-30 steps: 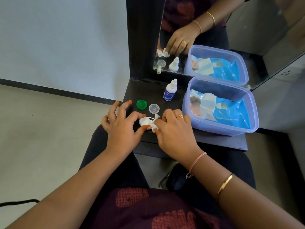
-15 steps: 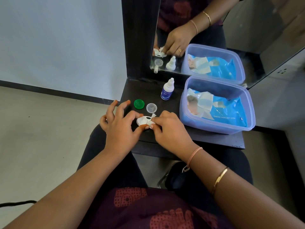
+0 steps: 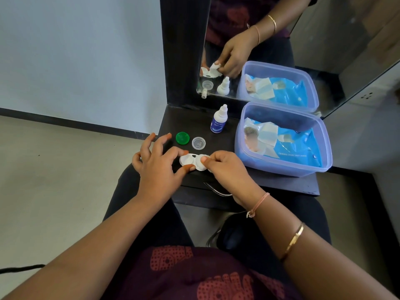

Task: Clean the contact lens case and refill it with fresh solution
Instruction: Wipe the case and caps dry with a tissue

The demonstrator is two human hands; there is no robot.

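Note:
The white contact lens case (image 3: 186,160) lies on the dark shelf (image 3: 270,183) near its front edge. My left hand (image 3: 158,169) pinches the case's left end between thumb and index finger. My right hand (image 3: 227,169) holds a small white wad of tissue (image 3: 203,165) pressed on the case's right well. The green cap (image 3: 182,138) and the clear cap (image 3: 198,143) lie off the case, just behind it. The solution bottle (image 3: 218,121), white with a blue label, stands upright and capped further back.
A translucent purple tub (image 3: 281,168) with a blue wet-wipes pack (image 3: 296,148) fills the shelf's right side. A mirror (image 3: 324,50) stands behind the shelf and reflects the objects. Grey floor lies to the left. A metal handle (image 3: 216,190) sits under the shelf's front edge.
My right hand has brought the white tissue down onto the case's right well. My left hand keeps its pinch on the case. The caps and bottle have not moved.

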